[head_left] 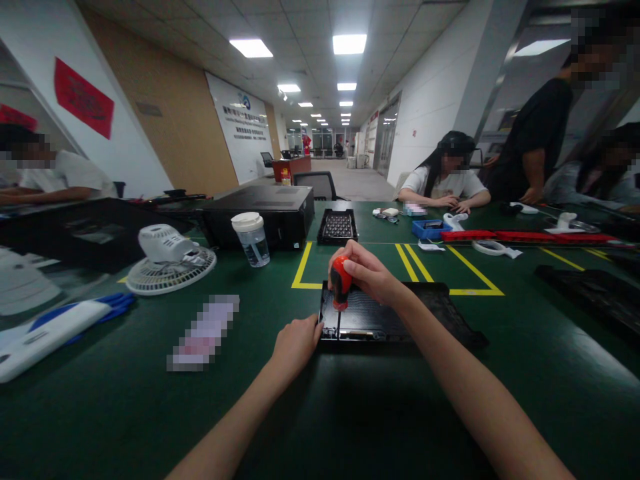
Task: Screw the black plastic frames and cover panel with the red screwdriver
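Screwdriver (341, 281) with a red handle, held upright, its thin shaft pointing down onto the left near corner of a black flat casing (380, 320). The right hand (371, 272) is clamped over the top of the handle, fingers wrapped fully round it. The left hand (295, 343) rests against the casing's left near corner, fingers curled; whether they clasp the edge cannot be told. The casing lies flat near the middle of the green worktop (150, 413), just on the near side of a rectangle of yellow tape (303, 267).

Beyond the tape stands a black tray of small parts (338, 227), and beside it, to the left, a black computer case (260, 212) with a lidded clear cup (251, 239) in front. A white desk fan (167, 263) lies face down towards the left edge. Towards the far right corner lie a blue box (430, 229) and a long red strip (525, 236), where other people sit or stand along the far edge.
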### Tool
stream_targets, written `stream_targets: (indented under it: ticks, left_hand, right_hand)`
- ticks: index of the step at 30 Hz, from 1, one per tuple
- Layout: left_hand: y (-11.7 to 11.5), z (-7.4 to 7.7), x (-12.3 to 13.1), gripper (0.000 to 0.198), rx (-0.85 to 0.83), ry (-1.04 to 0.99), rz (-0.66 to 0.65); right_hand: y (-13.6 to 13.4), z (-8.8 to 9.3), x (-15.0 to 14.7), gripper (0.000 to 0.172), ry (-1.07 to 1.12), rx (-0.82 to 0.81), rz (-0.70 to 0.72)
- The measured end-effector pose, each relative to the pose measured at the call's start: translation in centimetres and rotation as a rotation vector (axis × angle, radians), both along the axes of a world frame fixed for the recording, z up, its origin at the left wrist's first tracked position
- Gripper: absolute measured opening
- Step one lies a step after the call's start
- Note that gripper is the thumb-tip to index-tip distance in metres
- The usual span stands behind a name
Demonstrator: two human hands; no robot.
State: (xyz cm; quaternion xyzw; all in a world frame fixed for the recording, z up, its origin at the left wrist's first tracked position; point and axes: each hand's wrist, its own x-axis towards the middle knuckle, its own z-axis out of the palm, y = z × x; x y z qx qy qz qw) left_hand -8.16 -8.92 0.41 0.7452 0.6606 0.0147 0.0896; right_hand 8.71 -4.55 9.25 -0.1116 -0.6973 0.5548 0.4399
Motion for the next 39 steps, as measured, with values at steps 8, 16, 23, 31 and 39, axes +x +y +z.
stream_targets:
  ticks: [8,16,23,31,39]
  left_hand:
    - [0.0,0.1,0.0,0.036,0.003,0.012,0.004]
    - [0.0,0.0,0.0,0.036,0.009,-0.003,0.006]
    - [-0.1,0.3,0.1,0.037,-0.014,0.000,0.025]
    - [0.1,-0.2,0.0,0.036,0.003,-0.005,0.013]
    - [0.0,0.1,0.1,0.037,-0.014,-0.005,0.021]
  right_hand:
    - [0.1,0.1,0.1,0.019,-0.034,0.063,-0.068]
    - [-0.3,0.7,0.1,0.020,-0.045,0.067,-0.095]
    - [-0.6,1.0,0.1,0.021,-0.049,0.124,-0.178]
    - [-0.7,1.1,0.1,0.021,-0.099,0.165,-0.241]
    - [-0.9,1.3,0.1,0.024,-0.112,0.186,-0.314]
